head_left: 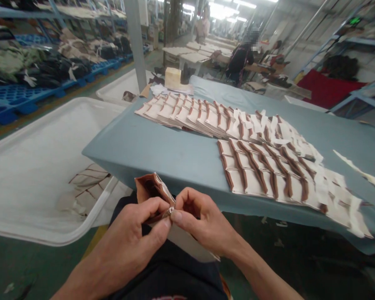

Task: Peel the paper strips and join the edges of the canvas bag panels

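Note:
Over my lap I hold a brown and cream sewn fabric piece [187,242], its brown inner side showing at the upper left. My left hand [136,231] pinches its edge between thumb and forefinger. Right beside it, my right hand [203,218] pinches the same edge, and the fingertips of both hands nearly meet at a small pale fold. What lies inside that fold is too small to make out. The lower part of the piece hangs down beneath my right hand.
A blue-covered table [137,143] stands ahead, bearing overlapping rows of similar cream and brown pieces [259,171]. To the left is a white bin [50,166] with sewn pieces inside. Blue pallets [59,89] hold bundles farther left. A co-worker [239,62] sits in the background.

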Motion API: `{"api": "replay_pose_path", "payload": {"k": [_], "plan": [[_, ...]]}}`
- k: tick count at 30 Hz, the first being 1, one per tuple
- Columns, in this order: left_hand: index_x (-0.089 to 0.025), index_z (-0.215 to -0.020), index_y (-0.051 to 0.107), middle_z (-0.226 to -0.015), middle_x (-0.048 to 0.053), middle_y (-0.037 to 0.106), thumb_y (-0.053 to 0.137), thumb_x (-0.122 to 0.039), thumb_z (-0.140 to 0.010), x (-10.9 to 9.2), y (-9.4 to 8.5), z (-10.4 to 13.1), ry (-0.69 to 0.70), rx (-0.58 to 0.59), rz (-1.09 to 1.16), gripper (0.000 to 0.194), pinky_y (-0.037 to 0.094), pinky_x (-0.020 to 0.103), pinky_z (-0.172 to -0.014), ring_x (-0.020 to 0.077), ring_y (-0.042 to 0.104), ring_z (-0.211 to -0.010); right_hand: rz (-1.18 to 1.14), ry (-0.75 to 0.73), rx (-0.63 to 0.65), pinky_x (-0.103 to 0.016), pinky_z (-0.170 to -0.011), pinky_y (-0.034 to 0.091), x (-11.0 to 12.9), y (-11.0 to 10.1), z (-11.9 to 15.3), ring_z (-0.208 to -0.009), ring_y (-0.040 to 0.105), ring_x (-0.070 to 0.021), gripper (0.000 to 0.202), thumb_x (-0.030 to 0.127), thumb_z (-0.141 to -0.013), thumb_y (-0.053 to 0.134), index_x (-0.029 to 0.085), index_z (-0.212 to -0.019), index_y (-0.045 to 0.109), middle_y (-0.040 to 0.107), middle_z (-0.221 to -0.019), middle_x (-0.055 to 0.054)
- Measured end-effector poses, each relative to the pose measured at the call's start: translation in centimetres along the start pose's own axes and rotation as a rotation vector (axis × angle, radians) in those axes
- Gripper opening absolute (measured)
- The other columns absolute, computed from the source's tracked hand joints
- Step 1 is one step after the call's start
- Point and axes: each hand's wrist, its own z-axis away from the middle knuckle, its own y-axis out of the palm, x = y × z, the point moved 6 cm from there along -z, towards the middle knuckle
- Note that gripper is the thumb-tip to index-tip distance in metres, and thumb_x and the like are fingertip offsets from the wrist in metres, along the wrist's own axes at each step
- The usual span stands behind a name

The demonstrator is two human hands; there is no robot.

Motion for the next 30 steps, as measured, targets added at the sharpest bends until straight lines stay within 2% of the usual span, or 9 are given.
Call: {"api": "replay_pose_path", "payload": {"k": [5, 9, 13, 15, 18, 20, 22, 25, 30], "plan": [[-0.025, -0.087, 0.080, -0.077, -0.001, 0.079, 0.059, -0.039, -0.102, 1.4, 0.6, 0.4, -0.046, 0.049, 0.075, 0.029, 0.052, 0.028, -0.066, 0.0200, 0.070, -0.071, -0.262, 0.166, 0.169, -0.020, -0.053, 0.039, -3.5, 1.0, 0.1, -0.053, 0.046, -0.0073, 0.069, 0.080, -0.077, 0.091, 0.022, -0.085, 0.056, 0.054, -0.064, 0.010], [-0.024, -0.084, 0.081, -0.082, 0.001, 0.080, 0.061, -0.040, -0.098, 2.2, 1.2, 0.8, -0.099, 0.055, 0.126, 0.029, 0.057, 0.028, -0.073, 0.0217, 0.073, -0.078, -0.298, 0.207, 0.161, -0.020, -0.053, 0.043, -5.2, 1.1, 0.6, -0.052, 0.050, -0.0071, 0.070, 0.082, -0.076, 0.091, 0.021, -0.084, 0.057, 0.058, -0.064, 0.008], [-0.023, -0.081, 0.081, -0.080, 0.003, 0.080, 0.062, -0.043, -0.095, 2.4, 1.5, 1.1, -0.142, 0.066, 0.134, 0.031, 0.056, 0.030, -0.072, 0.0229, 0.073, -0.077, -0.296, 0.189, 0.150, -0.021, -0.055, 0.045, -5.1, 1.4, 1.3, -0.055, 0.052, -0.0078, 0.069, 0.083, -0.078, 0.089, 0.021, -0.084, 0.058, 0.060, -0.066, 0.007], [-0.022, -0.078, 0.081, -0.079, 0.003, 0.080, 0.062, -0.043, -0.095, 2.5, 1.4, 1.2, -0.128, 0.059, 0.138, 0.032, 0.056, 0.030, -0.071, 0.0226, 0.072, -0.076, -0.240, 0.155, 0.116, -0.022, -0.056, 0.046, -4.3, 1.3, 1.7, -0.058, 0.052, -0.0086, 0.063, 0.078, -0.085, 0.087, 0.020, -0.086, 0.061, 0.061, -0.069, 0.006], [-0.022, -0.078, 0.082, -0.075, 0.002, 0.077, 0.064, -0.042, -0.095, 2.8, 1.1, 1.4, -0.116, 0.026, 0.121, 0.031, 0.053, 0.028, -0.067, 0.0210, 0.068, -0.073, 0.037, 0.055, 0.020, -0.022, -0.057, 0.044, -2.5, 0.8, 2.3, -0.062, 0.055, -0.0100, 0.036, 0.051, -0.100, 0.079, 0.019, -0.089, 0.068, 0.067, -0.073, 0.003], [-0.023, -0.080, 0.082, -0.074, 0.001, 0.077, 0.064, -0.041, -0.096, 2.8, 1.0, 1.6, -0.119, 0.006, 0.094, 0.031, 0.051, 0.027, -0.065, 0.0204, 0.067, -0.070, 0.271, -0.056, -0.014, -0.023, -0.059, 0.044, -0.9, 0.7, 2.7, -0.065, 0.060, -0.0114, 0.018, 0.033, -0.103, 0.070, 0.019, -0.093, 0.072, 0.073, -0.078, 0.001], [-0.023, -0.081, 0.083, -0.075, 0.001, 0.078, 0.063, -0.040, -0.097, 2.5, 1.0, 1.6, -0.113, 0.006, 0.060, 0.031, 0.052, 0.027, -0.066, 0.0207, 0.069, -0.071, 0.474, -0.168, -0.036, -0.024, -0.063, 0.046, 0.5, 0.7, 3.1, -0.067, 0.064, -0.0129, 0.012, 0.023, -0.104, 0.065, 0.020, -0.098, 0.075, 0.077, -0.083, -0.001], [-0.024, -0.084, 0.083, -0.080, -0.001, 0.082, 0.063, -0.039, -0.096, 2.0, 0.9, 1.5, -0.091, 0.013, 0.017, 0.028, 0.053, 0.027, -0.069, 0.0211, 0.073, -0.075, 0.667, -0.266, -0.074, -0.025, -0.063, 0.044, 1.6, 0.7, 3.5, -0.066, 0.064, -0.0137, 0.014, 0.018, -0.104, 0.064, 0.021, -0.095, 0.075, 0.078, -0.083, -0.001], [-0.026, -0.079, 0.082, -0.078, -0.003, 0.079, 0.068, -0.038, -0.094, 1.9, 0.7, 1.2, -0.077, 0.040, 0.024, 0.023, 0.053, 0.025, -0.070, 0.0187, 0.071, -0.074, 0.604, -0.255, 0.000, -0.023, -0.062, 0.043, 1.8, 0.8, 3.5, -0.061, 0.061, -0.0119, 0.017, 0.020, -0.107, 0.064, 0.022, -0.092, 0.073, 0.073, -0.076, 0.003]]}}
